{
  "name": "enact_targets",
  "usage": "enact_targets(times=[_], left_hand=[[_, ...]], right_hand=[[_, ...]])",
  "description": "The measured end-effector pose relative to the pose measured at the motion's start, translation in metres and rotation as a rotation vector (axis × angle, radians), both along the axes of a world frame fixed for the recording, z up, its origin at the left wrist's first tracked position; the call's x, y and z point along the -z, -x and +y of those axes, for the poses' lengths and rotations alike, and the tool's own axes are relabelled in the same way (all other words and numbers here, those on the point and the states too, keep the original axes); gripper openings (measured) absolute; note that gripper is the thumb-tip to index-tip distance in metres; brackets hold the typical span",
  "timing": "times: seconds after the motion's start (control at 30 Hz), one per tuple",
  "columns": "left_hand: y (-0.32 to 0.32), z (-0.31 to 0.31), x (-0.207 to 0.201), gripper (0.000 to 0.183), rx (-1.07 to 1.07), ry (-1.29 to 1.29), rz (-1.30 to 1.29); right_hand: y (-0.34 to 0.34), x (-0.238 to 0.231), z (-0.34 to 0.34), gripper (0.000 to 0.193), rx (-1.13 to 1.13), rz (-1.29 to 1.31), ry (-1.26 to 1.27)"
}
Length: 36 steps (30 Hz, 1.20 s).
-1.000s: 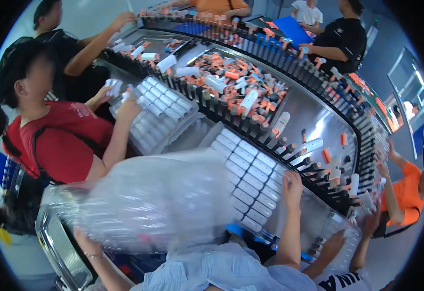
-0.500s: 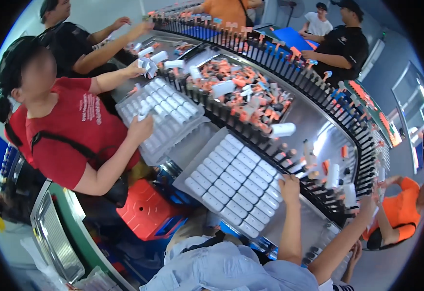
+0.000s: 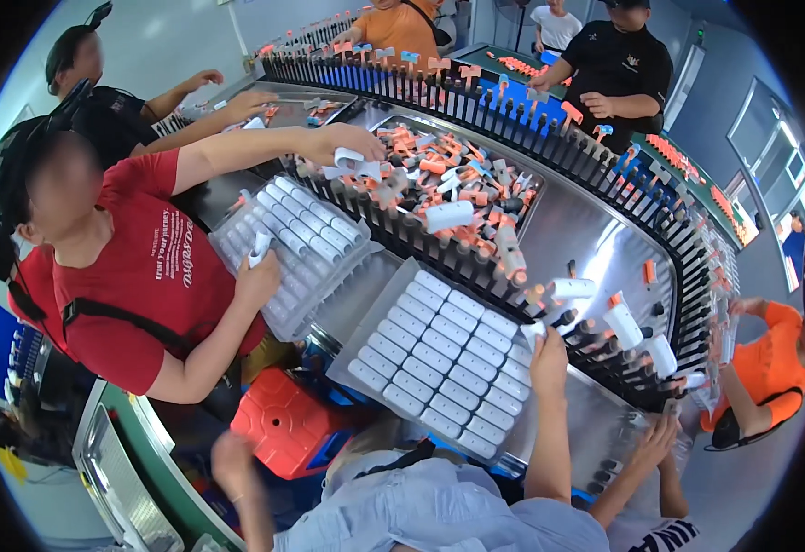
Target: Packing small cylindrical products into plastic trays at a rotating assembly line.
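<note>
My right hand (image 3: 548, 357) reaches up over the far right corner of a clear tray (image 3: 365, 342) filled with rows of white cylinders (image 3: 439, 354). Its fingertips pinch one white cylinder (image 3: 532, 330) beside the black toothed rail (image 3: 476, 267) of the conveyor. My left hand (image 3: 230, 457) hangs low at the left, blurred, above a red plastic stool (image 3: 283, 425); nothing shows in it, and whether its fingers are closed is unclear. My pale blue shirt (image 3: 439, 511) fills the lower edge.
A person in a red shirt (image 3: 135, 276) on my left fills a second tray (image 3: 292, 244). White and orange parts (image 3: 448, 184) ride the curved steel conveyor (image 3: 596, 239). Another person's hand (image 3: 653, 443) reaches in at the lower right. Other workers stand around the line.
A clear plastic sheet that blurred across the left a second ago is gone. My left hand has dropped into view by the red stool. My right hand has stayed at the tray's far corner.
</note>
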<state>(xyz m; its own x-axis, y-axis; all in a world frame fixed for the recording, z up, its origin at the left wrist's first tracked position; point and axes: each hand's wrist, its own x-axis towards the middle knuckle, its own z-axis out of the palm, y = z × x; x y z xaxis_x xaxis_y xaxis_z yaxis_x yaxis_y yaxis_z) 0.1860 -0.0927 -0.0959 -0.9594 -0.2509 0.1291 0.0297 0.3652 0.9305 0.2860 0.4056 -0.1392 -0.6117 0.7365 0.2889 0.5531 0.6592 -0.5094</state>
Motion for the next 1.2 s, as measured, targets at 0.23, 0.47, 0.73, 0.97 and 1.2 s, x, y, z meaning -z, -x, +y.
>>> enact_targets(times=[0.23,0.47,0.73,0.97,1.2], left_hand=[[0.089,0.256,0.035,0.022,1.174,0.334,0.491],[0.154,0.323,0.08,0.023,1.322,0.815,0.513],[0.187,0.338,0.056,0.043,1.542,1.079,0.135],[0.191,0.324,0.082,0.035,1.544,0.581,0.584],[0.168,0.326,0.03,0.025,1.215,0.162,0.213]], right_hand=[[0.039,-0.074,-0.06,0.038,0.042,0.403,0.626],[0.195,-0.146,-0.039,0.046,-0.177,0.167,0.03],[0.317,-0.116,-0.062,0.048,-0.254,-0.108,-0.216],[0.215,-0.092,-0.091,0.042,-0.693,0.426,-0.094],[0.027,-0.014,-0.038,0.013,-0.06,0.092,-0.104]])
